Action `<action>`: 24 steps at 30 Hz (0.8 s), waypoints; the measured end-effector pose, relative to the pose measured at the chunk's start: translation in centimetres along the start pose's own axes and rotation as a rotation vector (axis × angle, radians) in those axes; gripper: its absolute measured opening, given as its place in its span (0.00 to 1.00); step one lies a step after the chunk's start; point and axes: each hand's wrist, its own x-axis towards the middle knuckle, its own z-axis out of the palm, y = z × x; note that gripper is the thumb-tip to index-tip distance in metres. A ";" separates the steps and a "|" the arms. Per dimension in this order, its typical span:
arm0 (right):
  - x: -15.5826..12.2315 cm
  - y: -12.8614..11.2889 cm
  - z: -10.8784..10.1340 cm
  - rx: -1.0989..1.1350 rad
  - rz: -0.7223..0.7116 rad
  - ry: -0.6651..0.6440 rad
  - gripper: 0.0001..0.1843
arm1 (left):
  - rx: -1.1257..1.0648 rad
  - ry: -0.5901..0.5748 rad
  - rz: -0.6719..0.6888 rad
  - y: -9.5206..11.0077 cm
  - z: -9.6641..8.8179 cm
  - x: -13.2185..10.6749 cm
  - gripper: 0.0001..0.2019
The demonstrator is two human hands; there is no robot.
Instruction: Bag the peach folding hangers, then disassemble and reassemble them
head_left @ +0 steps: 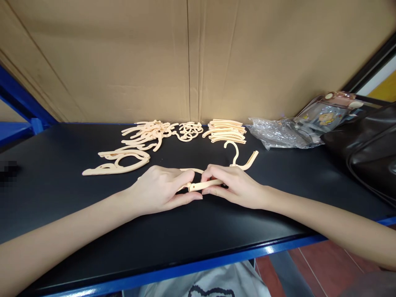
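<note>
My left hand [161, 189] and my right hand [235, 185] meet at the middle of the black table [62, 198]. Both are closed on pieces of a cream plastic hanger [201, 185]. A hook and arm piece [239, 159] of it sticks out behind my right hand. Behind my left hand lie assembled hanger pieces [119, 162]. Further back are a loose heap of hanger arms [147, 134], a small heap of hooks [189, 131] and a neat stack of curved arms [225, 131].
Crumpled clear plastic bags [278, 133] and a printed packet [324, 115] lie at the back right. A dark brown leather bag [368, 148] fills the right end. Cardboard [185, 62] forms the back wall. Blue metal frame [18, 107] edges the shelf.
</note>
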 end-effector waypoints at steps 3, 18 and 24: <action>0.0 -0.1 0.2 0.027 0.005 -0.003 0.04 | -0.009 -0.003 0.000 0.0 0.2 0.0 0.17; 0.0 -0.2 0.5 0.164 0.061 -0.008 0.07 | 0.011 -0.110 -0.039 0.4 0.2 0.4 0.22; -0.1 -0.2 0.7 0.166 0.067 -0.011 0.07 | 0.047 -0.098 -0.019 0.4 0.4 0.3 0.21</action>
